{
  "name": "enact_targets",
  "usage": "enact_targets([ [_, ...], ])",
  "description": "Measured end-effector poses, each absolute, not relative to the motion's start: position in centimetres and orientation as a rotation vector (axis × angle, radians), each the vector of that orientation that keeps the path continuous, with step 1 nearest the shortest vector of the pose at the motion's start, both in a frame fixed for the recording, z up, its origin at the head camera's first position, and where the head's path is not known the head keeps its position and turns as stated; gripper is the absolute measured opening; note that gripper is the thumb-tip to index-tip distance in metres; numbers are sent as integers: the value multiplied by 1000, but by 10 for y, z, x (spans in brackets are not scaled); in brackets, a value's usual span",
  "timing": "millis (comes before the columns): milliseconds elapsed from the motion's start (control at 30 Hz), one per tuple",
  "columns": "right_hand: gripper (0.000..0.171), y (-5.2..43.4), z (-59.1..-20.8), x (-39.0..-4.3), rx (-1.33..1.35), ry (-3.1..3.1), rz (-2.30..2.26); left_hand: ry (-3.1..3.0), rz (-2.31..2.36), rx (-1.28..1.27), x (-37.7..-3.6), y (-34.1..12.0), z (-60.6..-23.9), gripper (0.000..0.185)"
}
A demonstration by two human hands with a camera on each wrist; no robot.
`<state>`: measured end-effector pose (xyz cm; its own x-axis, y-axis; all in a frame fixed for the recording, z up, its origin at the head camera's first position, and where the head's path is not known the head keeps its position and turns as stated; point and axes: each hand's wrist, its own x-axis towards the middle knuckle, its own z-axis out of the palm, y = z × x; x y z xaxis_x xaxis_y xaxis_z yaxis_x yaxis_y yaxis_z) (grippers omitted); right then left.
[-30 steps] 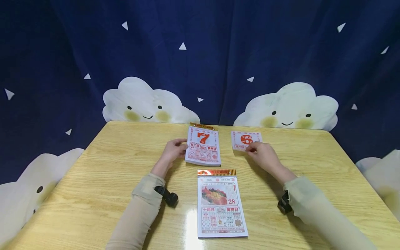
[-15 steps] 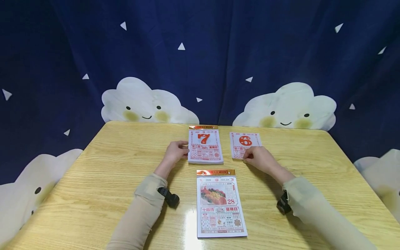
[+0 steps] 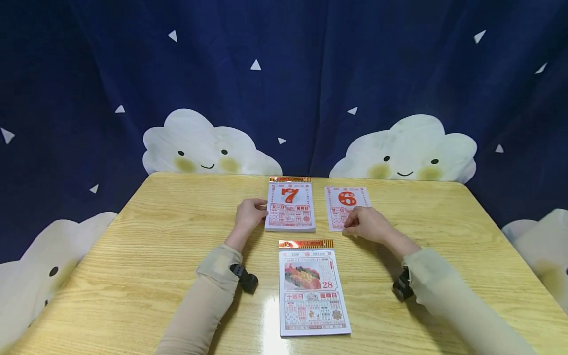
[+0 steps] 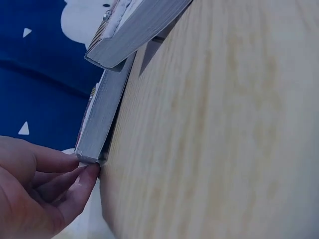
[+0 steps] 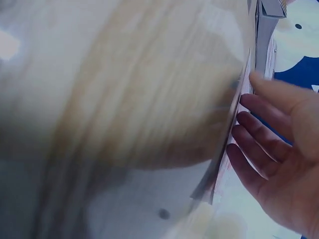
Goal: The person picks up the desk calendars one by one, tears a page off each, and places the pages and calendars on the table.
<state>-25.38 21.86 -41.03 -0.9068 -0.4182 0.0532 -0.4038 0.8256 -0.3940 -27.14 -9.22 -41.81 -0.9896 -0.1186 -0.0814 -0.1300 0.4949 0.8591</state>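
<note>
A thick tear-off calendar pad showing a red 7 (image 3: 290, 207) lies at the far middle of the wooden table (image 3: 155, 236). My left hand (image 3: 250, 213) holds its left edge; in the left wrist view the thumb and fingertips (image 4: 87, 172) pinch the near corner of the pad (image 4: 102, 119). A loose calendar sheet with a red 6 (image 3: 347, 199) lies just right of the pad. My right hand (image 3: 367, 224) rests on its lower edge, and in the right wrist view its fingers (image 5: 259, 144) lie fairly straight against the sheet (image 5: 234, 124).
A second calendar pad showing 28 and a food picture (image 3: 312, 291) lies flat between my forearms, near the front edge; it also shows as a thick pad (image 4: 139, 30) in the left wrist view. A dark blue curtain with cloud faces (image 3: 208, 148) hangs behind the table.
The pad with the 7 has been squared up and lies straighter. My right hand has slid a little toward me along the 6 sheet, which shifted slightly left.
</note>
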Motion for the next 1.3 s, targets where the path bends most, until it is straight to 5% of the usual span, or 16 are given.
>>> enact_targets([
  [633, 11, 213, -403, -248, -612, 2932, -763, 2720, 1595, -152, -258, -106, -409, 24],
  [1300, 23, 196, -396, -193, -426, 2670, -1050, 2547, 1480, 49, -213, -105, -404, 21],
])
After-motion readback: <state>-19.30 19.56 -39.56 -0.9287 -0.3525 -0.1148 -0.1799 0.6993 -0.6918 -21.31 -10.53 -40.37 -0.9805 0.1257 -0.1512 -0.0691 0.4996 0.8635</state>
